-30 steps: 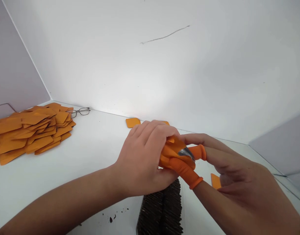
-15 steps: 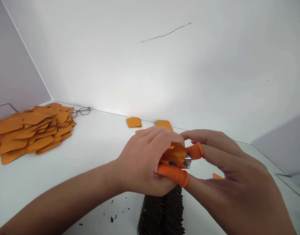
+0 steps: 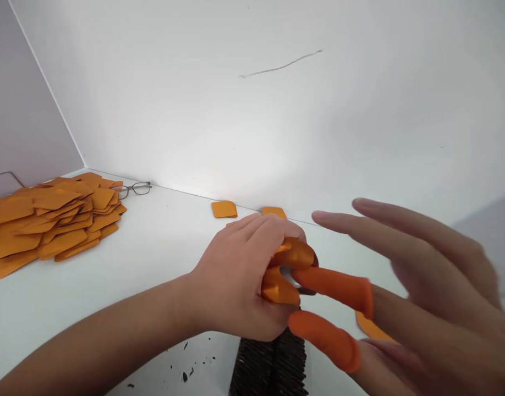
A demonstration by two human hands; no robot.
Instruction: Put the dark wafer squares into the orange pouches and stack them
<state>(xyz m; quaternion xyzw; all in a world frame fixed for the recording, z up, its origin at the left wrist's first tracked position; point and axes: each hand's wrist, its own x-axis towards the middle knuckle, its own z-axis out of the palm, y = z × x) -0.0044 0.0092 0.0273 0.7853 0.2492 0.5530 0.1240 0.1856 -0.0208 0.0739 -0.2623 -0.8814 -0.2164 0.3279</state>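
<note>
My left hand is closed around a small orange pouch, whose mouth gapes to the right and shows a shiny silvery inside. Orange rubber finger cots cover the thumb and index finger of my right hand. That index fingertip reaches the pouch's mouth, while the thumb lies lower, apart from it, and the other fingers stretch out. Something dark shows at the pouch's edge; what it is I cannot tell. Beneath my left hand, rows of thin dark-brown slices stand packed in a container, partly hidden.
A heap of orange pouches lies at the left, with eyeglasses behind it. More pouches lie by the back wall, and one pouch is partly behind my right hand. Dark crumbs dot the white table.
My right thumb and index finger have spread apart and drawn back to the right, off their grip on the pouch. The pouch's mouth now gapes wider. My left hand keeps its hold.
</note>
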